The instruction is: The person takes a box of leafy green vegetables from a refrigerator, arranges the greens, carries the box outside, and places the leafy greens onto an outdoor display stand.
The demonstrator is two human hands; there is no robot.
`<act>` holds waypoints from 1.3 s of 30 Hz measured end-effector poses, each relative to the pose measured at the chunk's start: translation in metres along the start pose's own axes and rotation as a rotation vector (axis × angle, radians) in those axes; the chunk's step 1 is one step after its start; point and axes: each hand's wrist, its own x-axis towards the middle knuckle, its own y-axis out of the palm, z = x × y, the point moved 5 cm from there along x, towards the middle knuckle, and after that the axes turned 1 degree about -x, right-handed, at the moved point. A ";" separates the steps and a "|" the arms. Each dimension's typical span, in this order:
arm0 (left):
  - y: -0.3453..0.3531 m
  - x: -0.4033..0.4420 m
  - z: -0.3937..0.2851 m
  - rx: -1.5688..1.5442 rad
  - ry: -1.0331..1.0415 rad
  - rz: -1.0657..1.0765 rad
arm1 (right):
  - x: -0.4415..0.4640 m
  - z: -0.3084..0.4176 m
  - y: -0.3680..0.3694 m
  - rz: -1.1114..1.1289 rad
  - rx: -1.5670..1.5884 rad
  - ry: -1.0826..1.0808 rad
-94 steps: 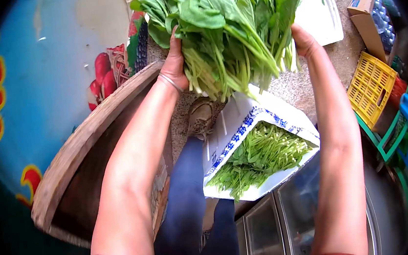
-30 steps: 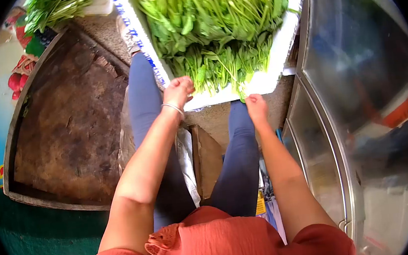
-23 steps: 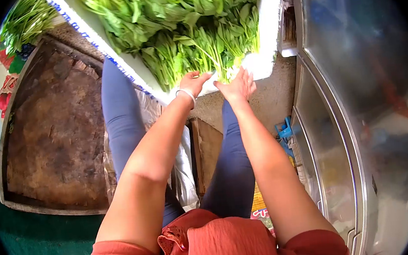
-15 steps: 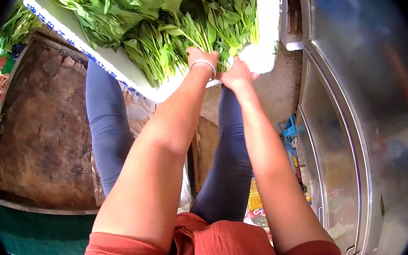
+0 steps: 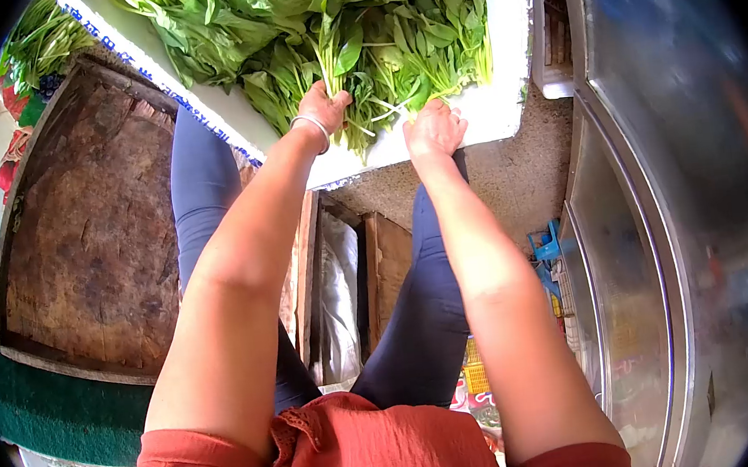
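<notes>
A white foam box with blue printing on its side holds a thick layer of leafy greens, their pale stems toward me. My left hand, with a bracelet at the wrist, is closed around stems of the greens inside the box, a few leaves standing up past its fingers. At the near edge of the box, my right hand is closed, its curled fingers against the stem ends. What lies under those fingers is hidden. Several loose stems show between the two hands.
On the left, a worn wooden tray rests over a green cloth. More greens lie behind it. A metal cabinet stands close on the right. Below are a brown board and a blue plastic item.
My left hand has moved left, away from my right hand, and stems have spread between them. The box appears slightly farther right and lower in view. My right hand stays at the near edge.
</notes>
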 end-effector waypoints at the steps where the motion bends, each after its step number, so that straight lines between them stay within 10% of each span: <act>1: 0.001 0.007 0.007 0.008 -0.008 0.009 | -0.003 -0.003 -0.006 0.002 -0.004 -0.001; 18: 0.006 0.007 0.020 -0.115 0.004 0.119 | -0.087 -0.058 -0.056 1.162 1.345 -0.359; 21: 0.029 -0.010 0.012 -0.487 0.086 0.160 | -0.055 -0.040 -0.046 1.140 0.973 -0.440; 29: 0.009 -0.063 -0.002 0.138 -0.048 -0.434 | 0.010 -0.039 -0.065 -0.071 0.549 0.017; 33: -0.030 -0.066 0.017 0.211 -0.020 -0.797 | 0.002 -0.038 -0.086 -0.471 0.706 -0.095; 39: -0.044 -0.043 0.024 -0.016 -0.079 -0.757 | 0.040 -0.012 -0.076 -0.608 0.625 -0.071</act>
